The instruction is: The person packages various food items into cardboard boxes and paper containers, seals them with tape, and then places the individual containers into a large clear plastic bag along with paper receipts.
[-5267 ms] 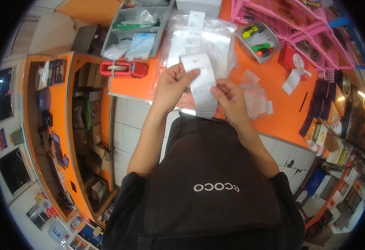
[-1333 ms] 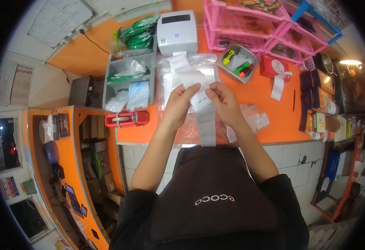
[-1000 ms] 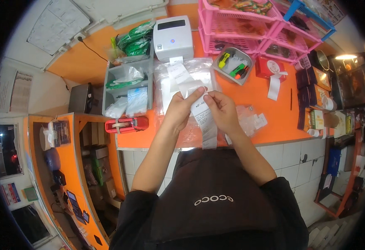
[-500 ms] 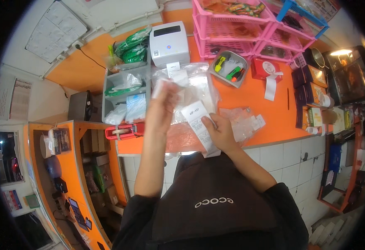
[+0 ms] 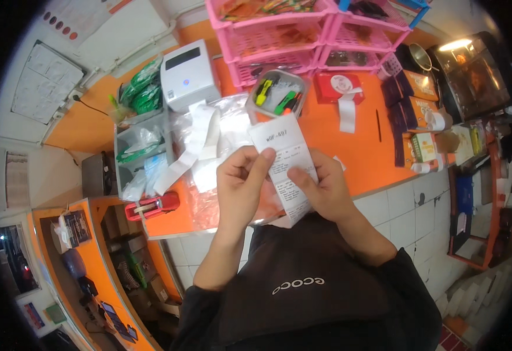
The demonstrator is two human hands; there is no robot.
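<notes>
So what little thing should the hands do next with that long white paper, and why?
Maybe fold the long white paper down from its top end. The left hand and right hand both have a grip on it, thumbs on its printed front, and the top end sticks out free above them.

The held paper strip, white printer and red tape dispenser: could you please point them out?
Held paper strip (image 5: 286, 162), head view: printed middle.
White printer (image 5: 194, 75), head view: top.
Red tape dispenser (image 5: 163, 203), head view: body.
</notes>
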